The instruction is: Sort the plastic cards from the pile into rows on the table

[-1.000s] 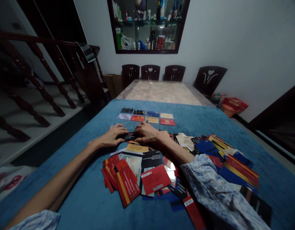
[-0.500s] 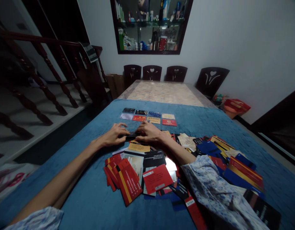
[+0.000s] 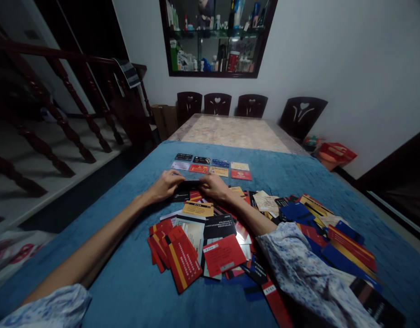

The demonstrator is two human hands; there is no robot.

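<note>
Between my two hands is a dark card, tilted so that mostly its edge shows. My left hand pinches its left end, and my right hand pinches the right end. Just beyond them, several cards lie face up in two neat rows, among them a red card and a yellow card. Below my hands spreads a loose heap with a yellow-and-black card, a black card and a red card. My right forearm passes over part of this heap.
More blue cards and other cards lie scattered right of my right arm. A blue cloth covers the near table; the far end shows a beige tabletop. Dark chairs stand behind it, and a wooden railing runs along the left.
Both hands have lifted the dark card slightly up from the heap and tipped it. A black card and a red one now show beneath it. The two rows look unchanged.
</note>
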